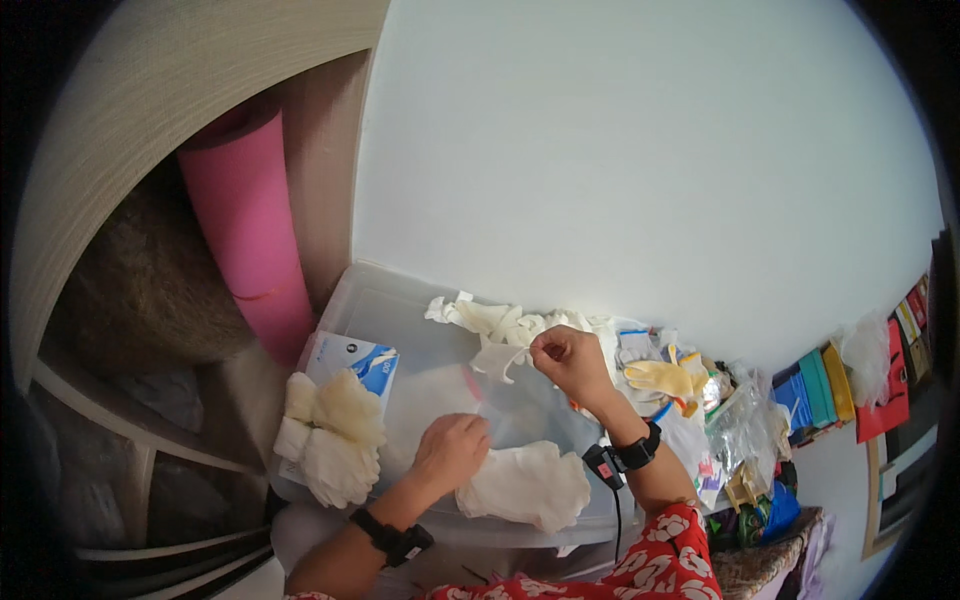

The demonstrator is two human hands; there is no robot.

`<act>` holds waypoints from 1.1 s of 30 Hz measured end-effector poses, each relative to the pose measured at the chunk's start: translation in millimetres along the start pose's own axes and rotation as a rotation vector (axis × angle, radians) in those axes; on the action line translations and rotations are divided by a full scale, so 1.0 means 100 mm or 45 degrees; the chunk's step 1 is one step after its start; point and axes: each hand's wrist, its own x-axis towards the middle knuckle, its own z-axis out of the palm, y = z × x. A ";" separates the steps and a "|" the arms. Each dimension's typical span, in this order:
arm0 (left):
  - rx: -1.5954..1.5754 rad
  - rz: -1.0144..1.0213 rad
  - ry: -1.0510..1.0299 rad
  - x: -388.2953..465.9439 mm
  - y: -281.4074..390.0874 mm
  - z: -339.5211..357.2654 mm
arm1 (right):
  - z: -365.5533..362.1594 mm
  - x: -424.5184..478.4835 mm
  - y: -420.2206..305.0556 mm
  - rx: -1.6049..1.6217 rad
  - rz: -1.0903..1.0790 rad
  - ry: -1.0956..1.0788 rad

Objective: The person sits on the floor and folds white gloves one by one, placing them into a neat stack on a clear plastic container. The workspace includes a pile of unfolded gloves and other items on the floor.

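My right hand (574,365) pinches the edge of a thin white glove (499,361), which hangs above a translucent plastic lid (439,394). My left hand (451,450) is low over the lid, with half-curled fingers by the upper left corner of a flat stack of white gloves (529,486). Whether its fingertips grip that stack is hidden. A loose heap of white gloves (517,319) lies along the wall behind my right hand. To the left, bundled cream gloves (337,435) rest on a blue and white glove box (352,360) that bears writing.
A rolled pink mat (247,232) stands in the cabinet at left. Yellow-coated work gloves (664,377) and clear plastic bags (742,420) crowd the right side. A black cable (618,525) hangs from my right wrist device. The white wall (637,165) bounds the far side.
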 end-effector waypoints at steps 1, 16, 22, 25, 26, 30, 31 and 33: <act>-0.001 -0.025 0.004 0.01 0.01 -0.01 | -0.07 -0.07 -0.05 0.021 0.011 0.001; -0.821 -0.083 0.031 0.10 0.46 0.21 | -0.53 -1.17 -0.37 0.411 0.072 -0.120; -0.987 -0.452 -0.197 0.07 0.59 0.26 | -0.31 -1.49 0.03 0.732 0.174 -0.097; -1.085 -0.579 -0.061 0.05 0.61 0.26 | -0.17 -1.62 0.30 0.780 0.217 -0.264; -1.127 -0.588 -0.050 0.05 0.60 0.29 | -0.09 -1.69 0.42 0.820 0.223 -0.291; -1.317 -0.701 -0.139 0.00 0.49 0.37 | 0.14 -1.81 0.57 1.076 0.375 -0.477; -1.409 -0.771 -0.146 0.00 0.49 0.39 | 0.19 -1.84 0.58 1.168 0.427 -0.490; -1.511 -0.885 -0.134 0.01 0.50 0.42 | 0.22 -1.80 0.67 1.292 0.465 -0.662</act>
